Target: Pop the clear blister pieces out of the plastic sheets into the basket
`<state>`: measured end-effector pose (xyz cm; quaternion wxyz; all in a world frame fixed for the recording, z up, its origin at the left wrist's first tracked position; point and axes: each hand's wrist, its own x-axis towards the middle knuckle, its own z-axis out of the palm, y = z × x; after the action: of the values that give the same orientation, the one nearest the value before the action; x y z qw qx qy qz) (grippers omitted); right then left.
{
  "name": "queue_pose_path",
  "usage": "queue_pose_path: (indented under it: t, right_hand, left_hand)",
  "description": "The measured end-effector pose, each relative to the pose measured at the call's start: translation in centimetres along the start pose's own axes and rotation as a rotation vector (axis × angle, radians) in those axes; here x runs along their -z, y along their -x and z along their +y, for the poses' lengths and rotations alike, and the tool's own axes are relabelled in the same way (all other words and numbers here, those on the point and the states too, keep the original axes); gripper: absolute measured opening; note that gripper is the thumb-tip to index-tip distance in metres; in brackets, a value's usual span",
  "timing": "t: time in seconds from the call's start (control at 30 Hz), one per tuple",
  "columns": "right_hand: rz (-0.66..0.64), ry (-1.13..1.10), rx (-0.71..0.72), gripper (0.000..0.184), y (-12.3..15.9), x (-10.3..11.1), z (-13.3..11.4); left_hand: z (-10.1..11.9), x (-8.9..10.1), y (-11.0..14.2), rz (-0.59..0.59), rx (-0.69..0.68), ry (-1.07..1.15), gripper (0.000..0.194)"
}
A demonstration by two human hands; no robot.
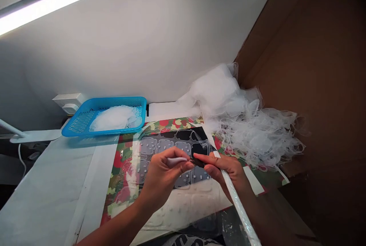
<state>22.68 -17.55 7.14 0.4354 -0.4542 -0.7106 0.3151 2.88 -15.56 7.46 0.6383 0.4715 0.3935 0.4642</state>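
In the middle of the view, my left hand (pixel 164 171) pinches a small whitish soft-looking piece (pixel 175 160) between thumb and fingers. My right hand (pixel 225 168) is closed on a slim black-handled tool (pixel 198 161), whose tip meets the piece at my left fingertips; the tip is too small to identify. A long white wrapped tube (pixel 237 204) crosses over my right hand and runs down to the bottom edge. Beneath both hands lies a clear moulded sheet (pixel 148 146) with rounded, studded shapes, partly over a black surface (pixel 197 150).
A blue basket (pixel 104 136) at the left back holds translucent white pieces (pixel 117 118). Translucent scraps (pixel 257 135) are heaped at the right, beside a brown cardboard wall (pixel 303 67). A patterned red-and-green covering (pixel 117 170) lies on the table. A white lamp base (pixel 37 135) stands far left.
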Motion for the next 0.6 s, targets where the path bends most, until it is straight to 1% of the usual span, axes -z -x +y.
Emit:
queue_pose_path:
  t: [0.27,0.6]
  right_hand:
    - [0.000,0.009,-0.027,0.030,0.28,-0.10,-0.05]
    - [0.029,0.004,0.005,0.030,0.30,-0.44,-0.15]
  left_hand:
    - [-0.18,0.01,0.04,0.002,0.015,-0.024,0.019]
    - [-0.08,-0.15,0.35,0.004,0.007,0.027,0.018]
